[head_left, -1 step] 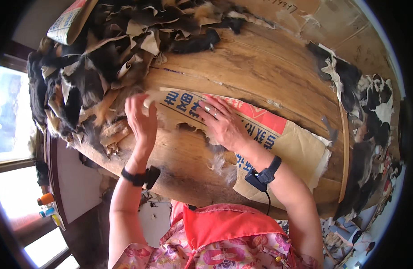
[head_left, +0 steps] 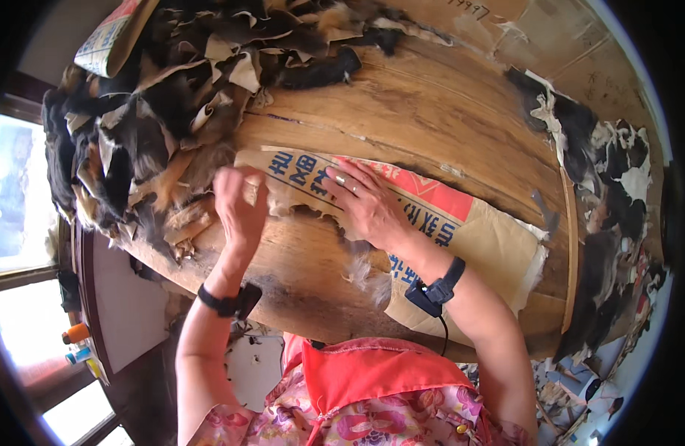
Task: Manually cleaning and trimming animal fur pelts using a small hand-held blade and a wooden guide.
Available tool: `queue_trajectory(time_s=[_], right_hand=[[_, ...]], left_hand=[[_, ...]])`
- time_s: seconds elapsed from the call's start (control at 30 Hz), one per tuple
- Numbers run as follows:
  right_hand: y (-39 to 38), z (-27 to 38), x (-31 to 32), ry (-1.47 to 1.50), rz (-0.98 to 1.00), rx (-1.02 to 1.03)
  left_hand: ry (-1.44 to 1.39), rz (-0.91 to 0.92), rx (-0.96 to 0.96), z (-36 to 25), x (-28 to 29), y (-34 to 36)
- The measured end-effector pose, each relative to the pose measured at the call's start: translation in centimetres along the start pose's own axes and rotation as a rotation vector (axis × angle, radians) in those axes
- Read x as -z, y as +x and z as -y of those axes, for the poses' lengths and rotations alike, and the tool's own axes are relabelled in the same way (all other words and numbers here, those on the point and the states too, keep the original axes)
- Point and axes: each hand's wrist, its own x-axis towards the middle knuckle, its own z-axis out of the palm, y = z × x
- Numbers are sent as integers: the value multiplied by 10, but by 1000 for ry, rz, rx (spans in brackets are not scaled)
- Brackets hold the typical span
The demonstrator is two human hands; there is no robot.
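A long paper pattern (head_left: 498, 245), tan with blue characters and a red band, lies on the wooden board (head_left: 432, 97). My right hand (head_left: 368, 208), a ring on one finger, rests flat on it with fingers stretched out. At the pattern's left end my left hand (head_left: 241, 204) is closed, its fingers curled toward the thumb. A pale bit shows between them, seemingly the edge of a ragged piece of hide (head_left: 287, 202) along the pattern's lower edge. How far the hide runs under the paper is hidden. A grey fur tuft (head_left: 368, 279) lies below my right hand.
A heap of dark and brown fur scraps (head_left: 149, 134) covers the board's left and far left. More black and white fur (head_left: 580, 149) lies at the right, beyond a thin wooden strip (head_left: 570, 253). A rolled printed sheet (head_left: 108, 37) stands far left. Thread spools (head_left: 76, 333) sit by the window.
My left hand has come slightly nearer and to the right, and the pattern's left tip now shows above it. My right hand stays in place on the paper.
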Motion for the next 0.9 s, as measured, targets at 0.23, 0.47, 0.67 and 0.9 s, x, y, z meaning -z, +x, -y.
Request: queue_trajectory(time_s=[0.23, 0.47, 0.67, 0.9], right_hand=[[8, -6, -14, 99, -191, -14], [1, -15, -33, 78, -257, -25], [-2, -9, -24, 89, -169, -31], [-1, -7, -22, -34, -115, -25]], left_hand=[[-101, 372, -377, -16, 3, -36], [132, 410, -459, -24, -6, -50], [63, 338, -514, -29, -17, -36], [17, 569, -469, -35, -24, -20]])
